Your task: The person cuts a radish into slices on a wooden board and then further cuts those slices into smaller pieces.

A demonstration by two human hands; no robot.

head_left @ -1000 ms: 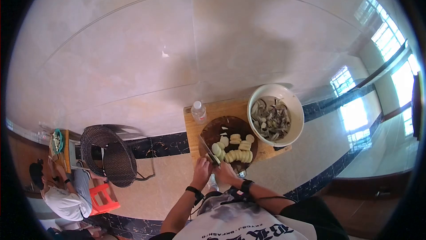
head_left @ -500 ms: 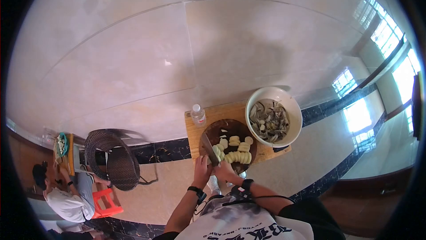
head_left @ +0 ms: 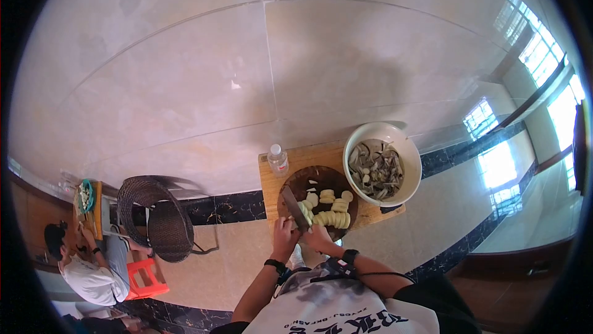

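My right hand (head_left: 319, 238) is closed round the handle of a cleaver (head_left: 294, 206), whose broad blade points away to the upper left over a round dark chopping board (head_left: 302, 179). Close beside the blade, on its left, my left hand (head_left: 285, 236) has its fingers curled at the board's near edge; what they hold is hidden. Right of the blade lie pale yellow-green round vegetable slices (head_left: 332, 218), some in an overlapping row. More slices (head_left: 327, 196) rest farther back, and a few white slivers lie near the blade's tip.
The board stands on a wooden table (head_left: 270, 189). A clear bottle with a white cap (head_left: 278, 160) is at the back left, a white basin (head_left: 412, 176) of cut strips at the right. Leftward are a dark wicker chair (head_left: 170, 232) and a seated person (head_left: 92, 278) on a red stool (head_left: 145, 278).
Both hands and the cleaver stay at almost the same spot on the board, with only a slight shift. The whole view has moved a little. The seated person's arms have moved slightly.
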